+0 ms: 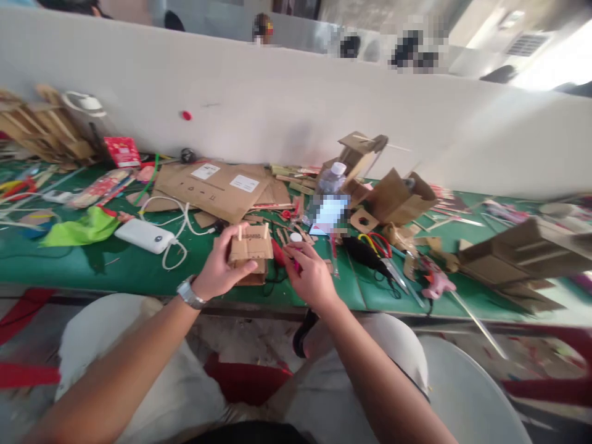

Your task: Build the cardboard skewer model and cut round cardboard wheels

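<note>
Cardboard box (252, 245) | gripped by left hand (224, 266) | right hand (309, 271) just right of it, fingers curled, hold unclear

1 head cam: looks fwd + down from above wearer's pale fabric-clad knees (102, 333), close over green flat tabletop (60, 265), out to white flat partition (259, 92) at top; wide FOV, slight roll.

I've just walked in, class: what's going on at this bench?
A seated person's left hand grips a small cardboard structure at the front of a green table. The right hand is curled beside it; what its fingers hold is unclear. A white device lies left, a pink glue gun right.
</note>
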`<state>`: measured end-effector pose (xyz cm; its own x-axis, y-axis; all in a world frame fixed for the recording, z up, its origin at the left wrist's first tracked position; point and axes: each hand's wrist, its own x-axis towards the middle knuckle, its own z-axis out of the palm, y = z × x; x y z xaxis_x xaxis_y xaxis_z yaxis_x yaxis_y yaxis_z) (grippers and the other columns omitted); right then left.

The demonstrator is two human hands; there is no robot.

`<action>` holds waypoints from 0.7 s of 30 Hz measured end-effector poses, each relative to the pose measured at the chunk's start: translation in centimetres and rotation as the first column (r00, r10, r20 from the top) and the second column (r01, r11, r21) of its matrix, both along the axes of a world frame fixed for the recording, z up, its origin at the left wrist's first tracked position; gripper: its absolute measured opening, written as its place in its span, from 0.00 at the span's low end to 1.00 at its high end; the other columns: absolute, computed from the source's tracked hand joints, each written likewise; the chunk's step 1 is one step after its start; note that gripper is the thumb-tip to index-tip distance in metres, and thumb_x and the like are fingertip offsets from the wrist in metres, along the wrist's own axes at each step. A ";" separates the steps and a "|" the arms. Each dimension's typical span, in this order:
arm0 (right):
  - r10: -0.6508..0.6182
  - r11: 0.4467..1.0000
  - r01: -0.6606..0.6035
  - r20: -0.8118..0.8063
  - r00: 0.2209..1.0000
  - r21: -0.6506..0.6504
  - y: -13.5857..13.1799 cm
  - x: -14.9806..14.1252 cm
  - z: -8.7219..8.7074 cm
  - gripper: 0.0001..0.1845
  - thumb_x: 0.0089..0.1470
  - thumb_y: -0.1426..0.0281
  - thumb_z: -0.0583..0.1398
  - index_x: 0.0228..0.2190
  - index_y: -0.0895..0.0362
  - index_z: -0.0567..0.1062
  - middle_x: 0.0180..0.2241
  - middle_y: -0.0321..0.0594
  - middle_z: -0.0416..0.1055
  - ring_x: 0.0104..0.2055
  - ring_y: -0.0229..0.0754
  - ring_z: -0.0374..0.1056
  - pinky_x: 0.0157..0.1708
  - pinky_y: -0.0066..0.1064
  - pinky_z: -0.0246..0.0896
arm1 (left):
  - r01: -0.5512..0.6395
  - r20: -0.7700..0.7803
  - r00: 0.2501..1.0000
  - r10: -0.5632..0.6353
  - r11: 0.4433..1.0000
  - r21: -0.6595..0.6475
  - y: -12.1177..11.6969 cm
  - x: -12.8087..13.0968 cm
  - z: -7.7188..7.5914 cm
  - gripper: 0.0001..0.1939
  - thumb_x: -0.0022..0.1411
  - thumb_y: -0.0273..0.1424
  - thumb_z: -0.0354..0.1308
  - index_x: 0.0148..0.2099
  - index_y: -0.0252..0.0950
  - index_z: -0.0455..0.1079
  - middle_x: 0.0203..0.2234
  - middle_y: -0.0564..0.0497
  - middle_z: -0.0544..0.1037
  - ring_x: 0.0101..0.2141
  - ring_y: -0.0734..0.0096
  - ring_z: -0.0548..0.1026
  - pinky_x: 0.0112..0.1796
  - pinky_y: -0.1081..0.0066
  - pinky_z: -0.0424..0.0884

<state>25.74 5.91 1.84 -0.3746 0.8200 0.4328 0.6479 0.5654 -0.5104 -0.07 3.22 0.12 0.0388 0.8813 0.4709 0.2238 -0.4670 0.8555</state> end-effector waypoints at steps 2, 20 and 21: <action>0.015 1.000 -0.015 -0.015 1.000 0.016 0.2 0.0 -0.1 0.17 0.73 0.66 0.57 0.52 0.57 0.84 0.54 0.52 0.79 0.56 0.50 0.79 0.57 0.41 0.78 | 0.010 0.036 0.999 -0.008 0.998 -0.056 0.0 0.2 -0.5 0.50 0.63 0.45 0.75 0.77 0.45 0.53 0.67 0.36 0.71 0.63 0.46 0.77 0.63 0.47 0.76; -0.226 0.972 0.226 0.008 0.974 -0.064 5.0 6.7 3.9 0.20 0.66 0.60 0.59 0.43 0.59 0.87 0.36 0.46 0.83 0.28 0.41 0.69 0.34 0.34 0.66 | -0.049 -0.036 0.998 0.047 0.997 -0.060 -0.9 -0.1 -0.4 0.55 0.59 0.41 0.79 0.79 0.45 0.51 0.65 0.34 0.73 0.65 0.39 0.75 0.64 0.39 0.75; -0.229 0.970 0.230 0.021 0.973 -0.075 5.2 6.7 4.0 0.20 0.66 0.60 0.59 0.44 0.58 0.87 0.37 0.46 0.83 0.28 0.41 0.69 0.34 0.34 0.66 | -0.081 -0.076 0.994 0.077 0.995 -0.051 -1.0 -0.1 -0.3 0.55 0.59 0.42 0.79 0.79 0.45 0.52 0.66 0.34 0.72 0.66 0.38 0.74 0.65 0.38 0.73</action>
